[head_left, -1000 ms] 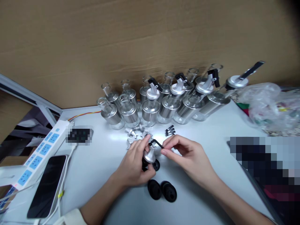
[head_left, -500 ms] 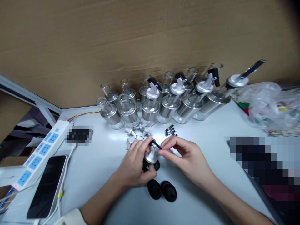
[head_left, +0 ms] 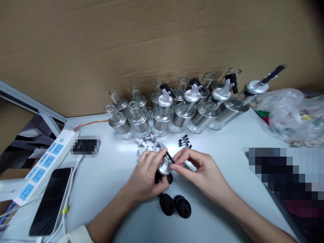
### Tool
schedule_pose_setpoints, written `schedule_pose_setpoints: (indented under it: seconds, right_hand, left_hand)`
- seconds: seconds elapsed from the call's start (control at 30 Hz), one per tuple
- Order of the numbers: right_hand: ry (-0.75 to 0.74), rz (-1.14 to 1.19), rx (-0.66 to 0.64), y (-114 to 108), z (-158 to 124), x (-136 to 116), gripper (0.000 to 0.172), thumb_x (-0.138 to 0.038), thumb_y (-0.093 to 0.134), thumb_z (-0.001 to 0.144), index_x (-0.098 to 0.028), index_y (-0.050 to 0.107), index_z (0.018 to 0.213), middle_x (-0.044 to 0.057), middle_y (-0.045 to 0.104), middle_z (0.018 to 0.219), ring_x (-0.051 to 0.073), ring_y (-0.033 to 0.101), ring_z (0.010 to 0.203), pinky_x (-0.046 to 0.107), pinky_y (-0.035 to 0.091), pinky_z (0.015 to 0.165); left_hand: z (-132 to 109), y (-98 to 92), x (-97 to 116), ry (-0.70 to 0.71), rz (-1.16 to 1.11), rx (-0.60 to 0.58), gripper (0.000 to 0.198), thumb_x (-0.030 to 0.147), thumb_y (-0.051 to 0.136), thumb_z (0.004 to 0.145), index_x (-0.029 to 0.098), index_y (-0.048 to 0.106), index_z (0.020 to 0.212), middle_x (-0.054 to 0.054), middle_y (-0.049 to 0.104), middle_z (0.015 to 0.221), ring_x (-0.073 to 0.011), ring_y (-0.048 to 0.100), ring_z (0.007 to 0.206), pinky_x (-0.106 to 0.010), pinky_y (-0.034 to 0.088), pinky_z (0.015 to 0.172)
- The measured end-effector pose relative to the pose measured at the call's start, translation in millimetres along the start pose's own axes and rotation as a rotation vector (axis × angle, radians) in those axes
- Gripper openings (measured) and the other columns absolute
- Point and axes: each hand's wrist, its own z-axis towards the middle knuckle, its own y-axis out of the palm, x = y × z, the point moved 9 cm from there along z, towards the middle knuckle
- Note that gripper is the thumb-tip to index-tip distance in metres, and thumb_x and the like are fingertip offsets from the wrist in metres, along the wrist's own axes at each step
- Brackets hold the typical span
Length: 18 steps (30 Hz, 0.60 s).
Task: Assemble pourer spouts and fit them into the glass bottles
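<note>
My left hand [head_left: 145, 177] grips a silver pourer cap [head_left: 164, 167] with a black rubber stopper under it, just above the white table [head_left: 106, 189]. My right hand [head_left: 199, 170] pinches a small black lever [head_left: 170, 157] against the top of that cap. Two loose black rubber stoppers [head_left: 174, 205] lie on the table right below my hands. Small silver spouts [head_left: 149, 141] and black levers [head_left: 184, 140] lie scattered just beyond my fingers.
Several glass bottles [head_left: 162, 116] with silver sleeves stand along the cardboard wall, some fitted with pourer caps. A white power strip [head_left: 45, 162] and a black phone [head_left: 52, 199] lie at the left. A clear plastic bag [head_left: 291, 111] sits at the right.
My right hand has moved left toward the cap, bringing the black lever in close against the cap's top. My left hand has turned the cap slightly.
</note>
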Motion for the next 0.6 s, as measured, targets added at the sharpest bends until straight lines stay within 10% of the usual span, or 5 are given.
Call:
schedule_pose_setpoints:
  seconds: [0.6]
  right_hand:
    - [0.225, 0.386, -0.446, 34, -5, 6, 0.023, -0.04, 0.058, 0.086, -0.02, 0.067, 0.092, 0.003, 0.067, 0.089, 0.016, 0.06, 0.086, 0.03, 0.047, 0.084]
  left_hand:
    - [3, 0.5, 4, 0.052, -0.027, -0.024, 0.065, 0.016, 0.044, 0.066, 0.019, 0.034, 0.13, -0.005, 0.064, 0.098, -0.0192, 0.058, 0.079, -0.038, 0.041, 0.084]
